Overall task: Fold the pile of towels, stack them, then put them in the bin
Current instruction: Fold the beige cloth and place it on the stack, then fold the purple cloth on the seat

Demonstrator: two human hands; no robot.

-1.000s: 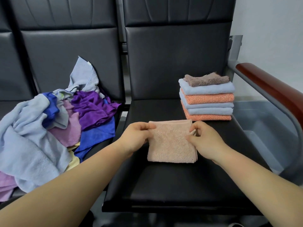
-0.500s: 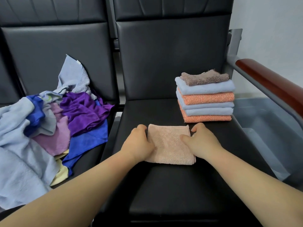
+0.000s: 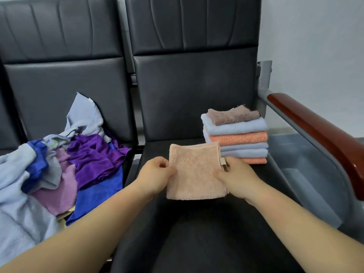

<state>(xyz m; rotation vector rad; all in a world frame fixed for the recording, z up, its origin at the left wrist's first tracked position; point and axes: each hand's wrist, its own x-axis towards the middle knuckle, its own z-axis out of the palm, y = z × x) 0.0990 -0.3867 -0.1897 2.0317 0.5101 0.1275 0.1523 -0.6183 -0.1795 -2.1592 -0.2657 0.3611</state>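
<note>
The square folded peach terry towel (image 3: 197, 172) is rising off the black padded seat (image 3: 197, 237) it was lying on; the left hand (image 3: 155, 175) and right hand (image 3: 239, 179) are pinching its opposite side edges; the stack of folded towels (image 3: 239, 135) is sitting just beyond the right hand, the nearer one.

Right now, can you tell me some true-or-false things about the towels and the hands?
1. The left hand and the right hand both hold the peach towel. True.
2. The top towel of the folded stack is orange. False: a brown towel is on top.
3. The messy pile lies left of the peach towel. True.
4. The folded stack is in the bin. False: it sits on the seat, and the bin stands beside the chair.
</note>
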